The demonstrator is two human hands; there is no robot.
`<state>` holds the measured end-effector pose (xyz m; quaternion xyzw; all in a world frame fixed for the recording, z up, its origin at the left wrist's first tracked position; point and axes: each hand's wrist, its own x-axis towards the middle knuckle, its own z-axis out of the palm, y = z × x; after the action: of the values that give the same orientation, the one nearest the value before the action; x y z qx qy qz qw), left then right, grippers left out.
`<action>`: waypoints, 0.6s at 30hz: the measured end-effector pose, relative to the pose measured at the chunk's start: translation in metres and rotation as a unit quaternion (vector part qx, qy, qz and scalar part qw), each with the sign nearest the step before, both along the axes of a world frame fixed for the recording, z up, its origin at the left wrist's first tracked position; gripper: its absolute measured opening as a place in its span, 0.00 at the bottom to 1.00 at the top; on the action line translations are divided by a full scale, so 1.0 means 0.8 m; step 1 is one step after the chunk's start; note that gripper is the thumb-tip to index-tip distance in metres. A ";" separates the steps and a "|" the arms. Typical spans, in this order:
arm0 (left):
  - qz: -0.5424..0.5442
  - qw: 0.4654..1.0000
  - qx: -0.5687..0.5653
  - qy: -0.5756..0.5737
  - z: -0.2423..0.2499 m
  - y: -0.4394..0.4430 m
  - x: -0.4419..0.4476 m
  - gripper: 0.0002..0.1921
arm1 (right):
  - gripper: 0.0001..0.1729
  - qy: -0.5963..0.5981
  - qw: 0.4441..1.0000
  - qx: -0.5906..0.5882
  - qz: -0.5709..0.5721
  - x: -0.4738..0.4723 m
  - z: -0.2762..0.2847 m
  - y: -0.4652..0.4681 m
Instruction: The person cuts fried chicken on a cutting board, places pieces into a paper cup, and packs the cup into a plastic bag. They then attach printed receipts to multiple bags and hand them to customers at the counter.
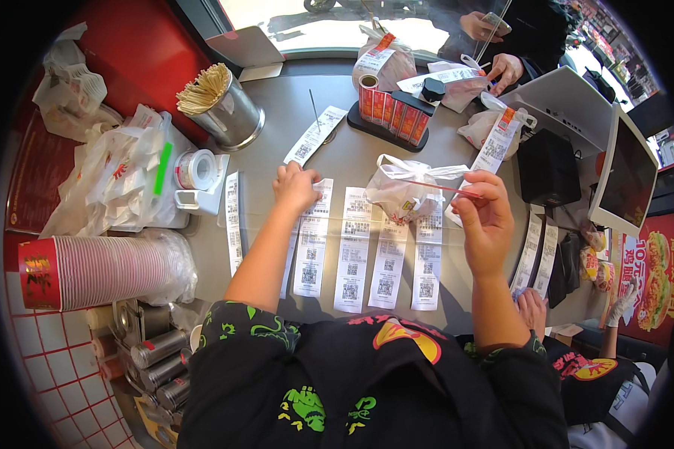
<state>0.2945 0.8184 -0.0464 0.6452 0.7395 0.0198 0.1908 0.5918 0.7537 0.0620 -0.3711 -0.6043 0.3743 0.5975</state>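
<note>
My left hand (pixel 296 188) is curled over the top end of a printed paper receipt (pixel 313 247). Whether it pinches the paper or only rests there is hidden. My right hand (pixel 486 219) pinches a thin red strip (pixel 441 186) between thumb and fingers, seen nearly edge-on. Just below the strip stands a tied white plastic bag (pixel 401 193), covering the tops of two receipts. Between it and my left hand lies another receipt (pixel 352 247). Beyond my left fingertips, a receipt (pixel 317 134) is stuck on an upright metal spike (pixel 313 104).
A dispenser (pixel 390 115) of red labels stands further back. Tied bags (pixel 385 59) line the window side, where a person's hand (pixel 505 73) touches one. Left are a metal pot of wooden sticks (pixel 224 112) and stacked paper tubs (pixel 112 272). Right are a monitor (pixel 623 168) and a co-worker's hand (pixel 532 308).
</note>
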 end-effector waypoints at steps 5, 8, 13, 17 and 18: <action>0.006 0.964 -0.039 -0.264 0.023 0.008 -0.012 0.13 | 0.10 -0.001 0.999 -0.037 0.036 -0.007 0.003 -0.029; -0.008 0.822 0.091 -0.562 0.060 -0.005 -0.005 0.07 | 0.10 0.031 0.989 -0.098 0.102 -0.010 0.015 -0.044; -0.049 0.730 0.093 -0.675 0.162 -0.042 0.034 0.11 | 0.15 0.118 0.950 -0.196 0.211 -0.022 0.078 -0.045; -0.136 0.708 -0.056 -0.690 0.219 -0.078 0.069 0.16 | 0.21 0.121 0.951 -0.151 0.241 -0.045 0.127 -0.013; -0.119 0.721 -0.100 -0.675 0.227 -0.084 0.074 0.16 | 0.23 0.060 0.967 -0.154 0.193 -0.052 0.133 -0.002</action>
<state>0.3539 0.7514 0.1348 0.5206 0.3297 0.3533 0.7039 0.5503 0.7524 0.1687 -0.3119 -0.5625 0.5925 0.4850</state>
